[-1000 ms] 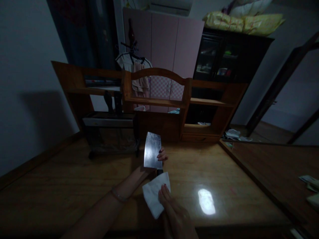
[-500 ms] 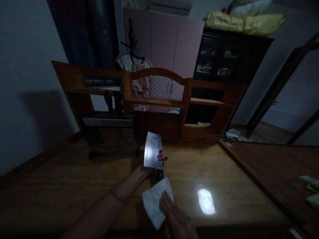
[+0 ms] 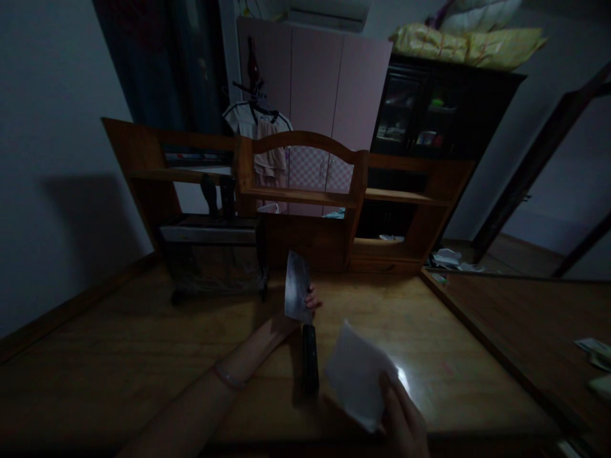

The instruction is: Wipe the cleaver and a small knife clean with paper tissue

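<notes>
A cleaver (image 3: pixel 296 286) with a broad metal blade and a black handle (image 3: pixel 310 359) is held above the wooden desk (image 3: pixel 214 356), its handle pointing toward me. My left hand (image 3: pixel 311 299) grips the blade from behind and underneath; fingertips show at its right edge, while the palm is hidden. To the right of the handle, my right hand (image 3: pixel 403 407) pinches a white folded paper towel (image 3: pixel 358 375) by its right edge. The towel hangs apart from the cleaver.
At the back left of the desk stands a knife block (image 3: pixel 212 254) with dark handles (image 3: pixel 217 197) sticking up. A wooden shelf (image 3: pixel 303 197) runs along the back. On the right, a brown surface (image 3: pixel 515 312) lies beyond the desk's raised edge (image 3: pixel 477 337).
The paper towel has come off the cleaver's handle and moved right with my right hand, baring the handle. The blade has turned slightly in my left hand.
</notes>
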Tool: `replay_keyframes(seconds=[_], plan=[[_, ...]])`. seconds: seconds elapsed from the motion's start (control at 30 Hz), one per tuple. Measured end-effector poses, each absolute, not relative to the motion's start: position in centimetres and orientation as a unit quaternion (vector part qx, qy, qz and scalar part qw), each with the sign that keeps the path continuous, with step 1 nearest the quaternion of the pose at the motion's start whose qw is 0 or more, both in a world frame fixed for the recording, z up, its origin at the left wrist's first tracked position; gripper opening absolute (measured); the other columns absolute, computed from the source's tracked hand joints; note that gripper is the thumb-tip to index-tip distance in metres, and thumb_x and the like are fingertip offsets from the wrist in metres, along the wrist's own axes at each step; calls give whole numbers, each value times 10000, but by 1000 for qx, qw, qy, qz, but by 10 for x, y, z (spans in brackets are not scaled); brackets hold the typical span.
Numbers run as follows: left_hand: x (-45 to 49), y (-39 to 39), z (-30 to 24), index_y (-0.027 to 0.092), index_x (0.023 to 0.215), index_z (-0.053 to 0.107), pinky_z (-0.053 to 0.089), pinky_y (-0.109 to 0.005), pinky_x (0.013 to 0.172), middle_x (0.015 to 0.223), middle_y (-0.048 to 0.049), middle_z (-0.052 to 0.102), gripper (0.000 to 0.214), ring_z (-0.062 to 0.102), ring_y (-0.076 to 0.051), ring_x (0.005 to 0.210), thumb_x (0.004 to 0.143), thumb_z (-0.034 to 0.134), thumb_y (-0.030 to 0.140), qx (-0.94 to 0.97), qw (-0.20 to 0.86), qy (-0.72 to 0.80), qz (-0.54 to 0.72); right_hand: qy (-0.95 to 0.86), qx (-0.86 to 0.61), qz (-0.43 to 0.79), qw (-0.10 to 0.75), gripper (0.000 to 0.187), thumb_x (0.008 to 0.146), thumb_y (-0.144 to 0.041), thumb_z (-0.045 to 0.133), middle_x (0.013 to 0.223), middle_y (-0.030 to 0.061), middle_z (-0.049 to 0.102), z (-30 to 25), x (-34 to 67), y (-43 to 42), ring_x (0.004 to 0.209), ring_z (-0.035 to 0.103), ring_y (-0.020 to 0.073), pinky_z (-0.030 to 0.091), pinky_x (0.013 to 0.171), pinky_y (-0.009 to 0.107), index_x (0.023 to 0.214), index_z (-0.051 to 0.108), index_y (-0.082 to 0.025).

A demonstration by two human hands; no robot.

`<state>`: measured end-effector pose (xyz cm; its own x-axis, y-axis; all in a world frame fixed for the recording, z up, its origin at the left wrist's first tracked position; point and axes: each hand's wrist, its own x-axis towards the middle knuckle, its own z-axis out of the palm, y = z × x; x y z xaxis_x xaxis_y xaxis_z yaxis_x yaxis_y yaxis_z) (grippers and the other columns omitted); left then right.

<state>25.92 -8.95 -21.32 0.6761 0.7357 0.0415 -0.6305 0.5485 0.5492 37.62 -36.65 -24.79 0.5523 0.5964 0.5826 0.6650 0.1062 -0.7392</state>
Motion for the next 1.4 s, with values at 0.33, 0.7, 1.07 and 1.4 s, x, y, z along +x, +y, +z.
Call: replay_keyframes(seconds=[0.33, 0.7, 1.07, 1.4], plan=[[264, -86, -194, 170, 920, 601, 503, -243, 681, 807, -17, 668, 196, 639, -124, 676, 745, 684, 200, 296, 839, 172, 423, -500, -668, -5, 550, 342, 851, -254, 544, 1165, 64, 661, -240, 411, -374, 1129, 582, 316, 539, 892, 437, 1177, 645, -251], [264, -96, -191, 183, 1105, 619, 480, -264, 747, 1044, -71, 676, 511, 645, -192, 857, 634, 790, 283, 418, 706, 256, 512, -440, -697, 58, 563, 363, 828, -491, 531, 905, 60, 738, -223, 412, -363, 886, 683, 268, 572, 718, 320, 890, 750, -208], [265, -98, -192, 188, 1131, 603, 479, -279, 758, 1090, -86, 665, 536, 636, -230, 916, 636, 782, 284, 461, 667, 270, 519, -453, -679, 76, 572, 383, 762, -557, 588, 861, 74, 735, -212, 400, -367, 878, 677, 292, 577, 684, 326, 847, 758, -224], [270, -113, -188, 237, 1297, 452, 485, -312, 791, 1118, -71, 636, 743, 599, -250, 989, 622, 755, 167, 515, 693, 215, 455, -467, -683, 19, 561, 281, 758, -450, 638, 1009, 68, 714, -221, 398, -373, 1008, 637, 316, 553, 810, 348, 906, 747, -238]])
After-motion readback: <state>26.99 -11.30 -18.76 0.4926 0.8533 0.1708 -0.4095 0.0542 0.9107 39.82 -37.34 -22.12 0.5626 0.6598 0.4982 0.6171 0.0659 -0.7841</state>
